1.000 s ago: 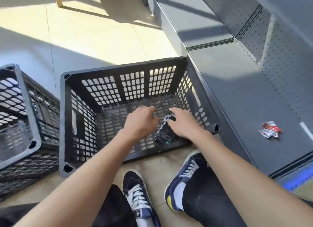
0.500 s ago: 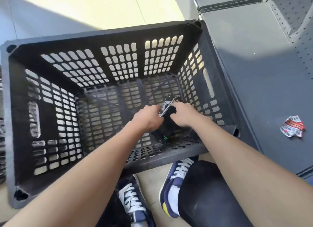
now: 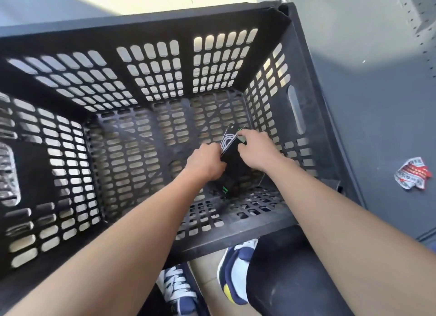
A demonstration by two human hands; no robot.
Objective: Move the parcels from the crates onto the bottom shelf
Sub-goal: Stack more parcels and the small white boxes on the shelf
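1. A slim black rectangular parcel with white curved lines (image 3: pixel 232 155) lies low inside the black slotted plastic crate (image 3: pixel 151 84), toward its 4 o'clock corner.
2. Both hands are clamped on it: the left hand (image 3: pixel 205 163) grips its 9 o'clock edge, the right hand (image 3: pixel 256 150) pinches its 1 o'clock end.
3. At 3 o'clock, the grey metal bottom shelf (image 3: pixel 368 117) carries a crumpled red-and-white wrapper (image 3: pixel 412 176).

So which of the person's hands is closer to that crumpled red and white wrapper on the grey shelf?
Right. The right hand is inside the black plastic crate, on the side nearest the crumpled red and white wrapper; the left hand is farther off.
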